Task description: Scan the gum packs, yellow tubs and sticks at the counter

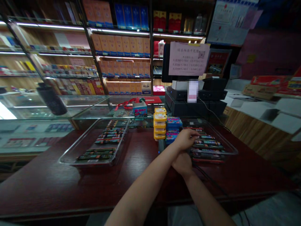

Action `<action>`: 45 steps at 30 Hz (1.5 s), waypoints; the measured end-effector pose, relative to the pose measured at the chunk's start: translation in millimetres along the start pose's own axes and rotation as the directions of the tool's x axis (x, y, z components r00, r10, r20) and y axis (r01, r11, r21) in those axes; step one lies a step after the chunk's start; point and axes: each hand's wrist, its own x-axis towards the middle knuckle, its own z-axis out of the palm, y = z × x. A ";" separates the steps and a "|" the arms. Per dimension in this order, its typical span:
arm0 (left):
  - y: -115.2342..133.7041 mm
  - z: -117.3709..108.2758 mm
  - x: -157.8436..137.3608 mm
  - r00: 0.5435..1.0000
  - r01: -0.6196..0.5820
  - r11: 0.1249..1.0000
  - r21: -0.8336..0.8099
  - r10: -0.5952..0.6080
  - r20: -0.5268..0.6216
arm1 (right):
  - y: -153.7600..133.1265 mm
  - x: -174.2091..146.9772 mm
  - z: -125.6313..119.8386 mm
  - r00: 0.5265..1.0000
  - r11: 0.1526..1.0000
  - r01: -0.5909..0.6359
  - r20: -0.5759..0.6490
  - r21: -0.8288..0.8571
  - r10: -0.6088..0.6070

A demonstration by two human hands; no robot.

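My left hand (pixel 187 138) reaches across my right hand, over the left edge of the right clear plastic tray (pixel 231 147). Its fingers are curled; what they hold, if anything, is hidden. Slim dark packets (pixel 209 144) lie in rows in that tray, right of my hands. My right hand (pixel 182 163) is under my left wrist, low over the table, its fingers hidden. Just left of the crossed wrists stands a dark device (pixel 161 147) with a small blue light. Behind it are stacked yellow-lidded tubs (pixel 160 124) and blue-and-pink boxes (pixel 173 127).
Another clear tray (pixel 64 157) with dark packets sits on the left of the dark red table (pixel 131 179). A glass counter (pixel 94 110) runs behind, bearing a small blue box (pixel 139 110). A monitor (pixel 166 62) stands at the back. A black cable (pixel 209 179) crosses the table.
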 end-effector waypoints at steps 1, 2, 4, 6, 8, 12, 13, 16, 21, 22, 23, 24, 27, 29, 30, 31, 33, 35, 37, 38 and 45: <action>2.2 -9.9 -8.4 1.000 0.001 1.000 0.003 -0.001 -0.011 | -1.2 -0.7 0.7 1.000 1.000 -0.017 -0.003 -0.007 0.017; 3.8 -21.0 -17.6 1.000 0.004 1.000 0.008 -0.004 -0.017 | -2.1 -1.4 1.5 1.000 1.000 -0.029 -0.007 -0.006 0.029; 4.4 -47.1 -37.5 1.000 0.017 1.000 0.026 -0.016 -0.025 | -3.0 -3.1 2.9 1.000 1.000 -0.024 -0.009 0.005 0.024; 0.2 -78.7 -58.5 0.999 0.025 0.998 0.065 -0.023 -0.037 | -2.7 -4.5 4.0 0.999 1.000 -0.009 -0.039 0.012 0.010; -9.9 -116.0 -80.1 0.996 0.047 0.990 0.132 -0.036 -0.087 | -1.7 -5.6 5.0 0.999 1.000 0.005 -0.041 0.015 -0.004; -46.2 -201.2 -129.6 0.944 0.255 0.922 0.291 -0.172 -0.281 | 0.1 -6.5 7.6 0.999 1.000 0.011 -0.040 -0.003 -0.011; -56.9 -221.5 -143.9 0.916 0.344 0.877 0.335 -0.236 -0.325 | 0.3 -6.5 8.3 0.999 1.000 0.010 -0.040 -0.010 -0.010; -85.8 -267.2 -188.5 0.778 0.628 0.596 0.501 -0.490 -0.393 | 0.7 -6.3 10.6 0.999 1.000 0.000 -0.045 -0.018 -0.001; -112.3 -282.1 -239.3 0.615 0.715 0.318 0.622 -0.709 -0.344 | 1.2 -5.3 12.6 0.999 1.000 -0.001 -0.050 -0.021 0.000; -115.4 -280.0 -242.8 0.613 0.715 0.317 0.624 -0.714 -0.339 | 1.3 -5.1 12.9 0.999 1.000 -0.002 -0.048 -0.025 0.001; -118.1 -277.6 -244.4 0.609 0.713 0.312 0.628 -0.720 -0.333 | 1.4 -5.0 13.1 0.999 1.000 -0.002 -0.044 -0.029 0.001; -120.5 -275.6 -244.5 0.604 0.711 0.306 0.633 -0.727 -0.327 | 1.6 -4.8 13.3 0.999 0.999 -0.005 -0.038 -0.034 0.004; -125.0 -272.6 -241.0 0.582 0.707 0.268 0.655 -0.746 -0.323 | 2.1 -4.8 14.3 1.000 0.999 -0.014 -0.027 -0.048 0.012; -124.5 -272.4 -239.2 0.563 0.708 0.235 0.666 -0.758 -0.331 | 2.3 -4.9 14.9 0.999 0.999 -0.010 -0.035 -0.049 0.008; -123.0 -272.6 -239.0 0.556 0.709 0.220 0.670 -0.759 -0.338 | 2.2 -5.0 15.1 0.999 0.999 -0.006 -0.040 -0.049 0.004; -120.7 -273.0 -239.2 0.551 0.712 0.209 0.671 -0.758 -0.349 | 2.1 -5.1 15.2 0.999 0.999 -0.003 -0.045 -0.049 0.001; -113.9 -274.3 -239.7 0.551 0.719 0.189 0.668 -0.742 -0.383 | 1.5 -5.4 15.0 0.999 0.999 0.002 -0.047 -0.052 -0.004; -104.9 -276.2 -238.6 0.559 0.730 0.174 0.661 -0.708 -0.432 | 0.5 -5.7 14.4 0.999 0.998 0.007 -0.050 -0.057 -0.009; -93.8 -277.4 -233.4 0.602 0.746 0.221 0.629 -0.628 -0.494 | -0.7 -6.0 13.8 0.998 0.998 0.008 -0.057 -0.062 -0.012; -87.2 -276.9 -228.7 0.637 0.746 0.283 0.603 -0.566 -0.523 | -1.2 -6.1 13.5 0.998 0.998 0.007 -0.059 -0.065 -0.011; -40.8 -218.0 -179.1 0.724 0.475 0.880 -0.011 -0.398 -0.563 | -1.6 -5.7 12.7 0.999 0.999 0.016 -0.052 -0.044 -0.018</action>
